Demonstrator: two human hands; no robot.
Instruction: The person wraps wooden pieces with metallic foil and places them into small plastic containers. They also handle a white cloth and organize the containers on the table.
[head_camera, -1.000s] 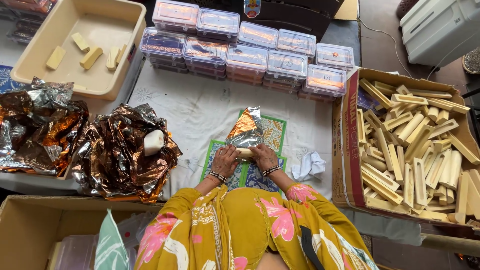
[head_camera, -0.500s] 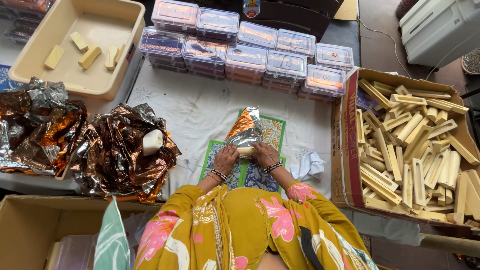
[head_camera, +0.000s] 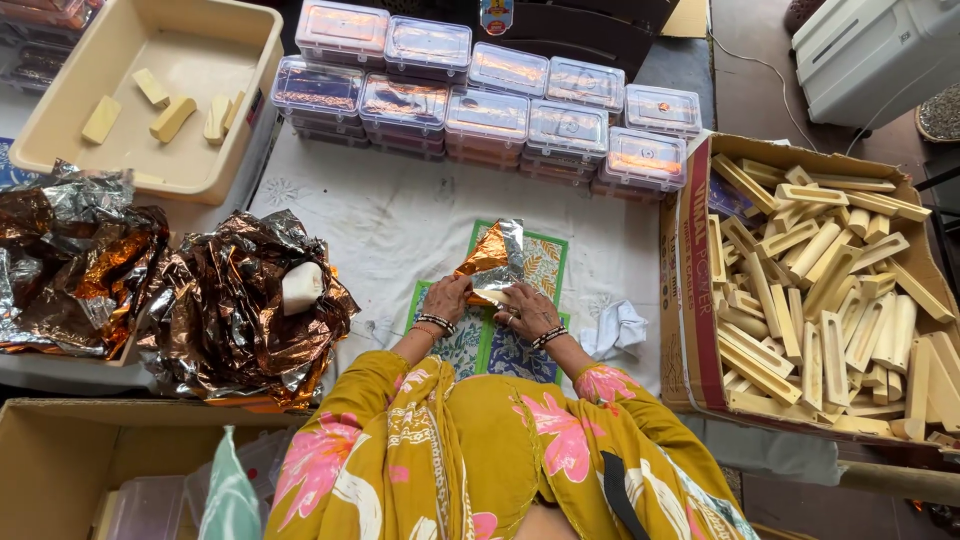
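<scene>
Both hands work at the middle of the table (head_camera: 400, 225), which is covered with a white cloth. The left hand (head_camera: 447, 298) and the right hand (head_camera: 527, 308) are closed around a small pale bar (head_camera: 492, 297) lying on a sheet of foil (head_camera: 492, 255), silver on one face and copper on the other; the fingers of each hand pinch the foil against the bar's ends, and the sheet's free corner stands up away from the person. The bundle rests on green-bordered patterned mats (head_camera: 545, 262). Just right of the right hand lies a crumpled white cloth (head_camera: 618, 328). To the left sits a heap of crumpled copper foil (head_camera: 230, 300) with a white block (head_camera: 300, 287) on top. Beyond the mats stand rows of clear lidded boxes (head_camera: 480, 105). A beige tub (head_camera: 190, 175) at upper left holds a few pale bars, and a cardboard box (head_camera: 685, 300) at the right is full of pale wooden moulds (head_camera: 820, 290).
</scene>
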